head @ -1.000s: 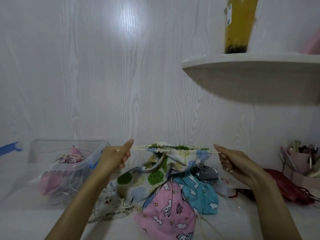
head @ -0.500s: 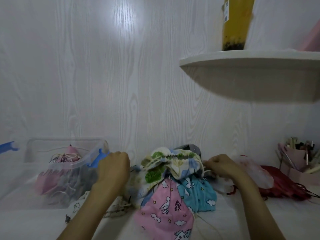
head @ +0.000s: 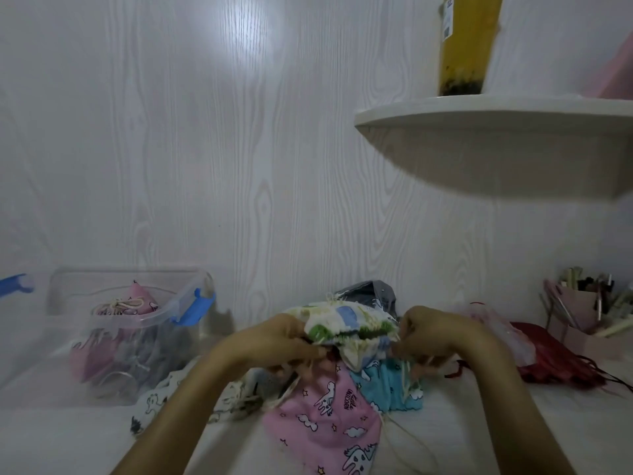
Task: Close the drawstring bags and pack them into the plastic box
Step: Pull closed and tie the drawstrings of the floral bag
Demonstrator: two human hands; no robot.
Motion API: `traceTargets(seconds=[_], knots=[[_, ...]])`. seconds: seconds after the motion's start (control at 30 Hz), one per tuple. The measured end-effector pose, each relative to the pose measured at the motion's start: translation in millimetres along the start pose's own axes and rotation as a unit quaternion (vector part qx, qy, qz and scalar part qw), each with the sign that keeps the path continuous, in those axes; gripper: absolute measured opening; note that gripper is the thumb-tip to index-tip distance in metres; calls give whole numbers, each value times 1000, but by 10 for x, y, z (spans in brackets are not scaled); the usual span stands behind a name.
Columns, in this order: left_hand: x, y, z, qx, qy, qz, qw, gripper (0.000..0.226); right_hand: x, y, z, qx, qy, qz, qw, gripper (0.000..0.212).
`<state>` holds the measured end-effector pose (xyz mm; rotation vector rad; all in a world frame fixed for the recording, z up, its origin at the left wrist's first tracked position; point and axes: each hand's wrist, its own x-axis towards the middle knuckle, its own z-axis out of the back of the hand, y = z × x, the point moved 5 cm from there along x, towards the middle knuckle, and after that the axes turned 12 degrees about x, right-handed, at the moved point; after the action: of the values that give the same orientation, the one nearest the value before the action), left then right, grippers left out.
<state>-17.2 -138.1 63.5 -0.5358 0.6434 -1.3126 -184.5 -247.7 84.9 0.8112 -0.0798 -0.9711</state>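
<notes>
A white drawstring bag with green and blue tree prints (head: 346, 322) is bunched up between my hands above a pile of bags. My left hand (head: 277, 341) grips its left side, and my right hand (head: 435, 334) grips its right side and cords. Beneath it lie a pink unicorn bag (head: 325, 416), a blue cloud bag (head: 390, 385), a white animal-print bag (head: 161, 399) and a grey bag (head: 370, 293) at the back. The clear plastic box (head: 137, 323) with blue clips stands at the left, holding several closed bags.
A red bag (head: 555, 361) and a clear plastic wrapper (head: 496, 327) lie at the right. A pink holder with pens (head: 579, 306) stands at the far right. A white shelf (head: 496, 114) with a yellow cup (head: 466, 42) juts out overhead. The box's lid (head: 15, 286) leans at the far left.
My hands pulled the cords apart and then came together on the tree-print bag, which is now bunched into a compact bundle between them.
</notes>
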Motion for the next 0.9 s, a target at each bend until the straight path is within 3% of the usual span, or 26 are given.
traceTargets(seconds=[0.13,0.2,0.27,0.37,0.53,0.7,0.77,0.83,0.9], knots=[[-85,100,207,-184,-6,-7,983,22,119,-7,38,125,-22,41,991,28],[-127,124,391,-299,-74,-23,951,25,57,27,78,151,-10,88,985,30],[-144,132,536,-389,-158,-60,906,26,11,138,93,255,13,167,952,32],[-149,134,597,-296,-301,-56,905,24,30,280,155,462,-32,242,853,34],[-224,223,720,-151,-460,-32,874,18,220,42,286,520,-189,198,809,33],[-265,243,725,-1,-551,-23,834,20,245,-71,341,408,-334,195,827,39],[-239,230,691,76,-541,16,837,24,181,-28,346,337,-373,208,839,43],[-191,291,693,143,-495,61,855,27,168,-14,346,248,-333,173,893,40],[-154,367,695,195,-450,92,867,27,204,-28,259,135,-217,101,961,30]])
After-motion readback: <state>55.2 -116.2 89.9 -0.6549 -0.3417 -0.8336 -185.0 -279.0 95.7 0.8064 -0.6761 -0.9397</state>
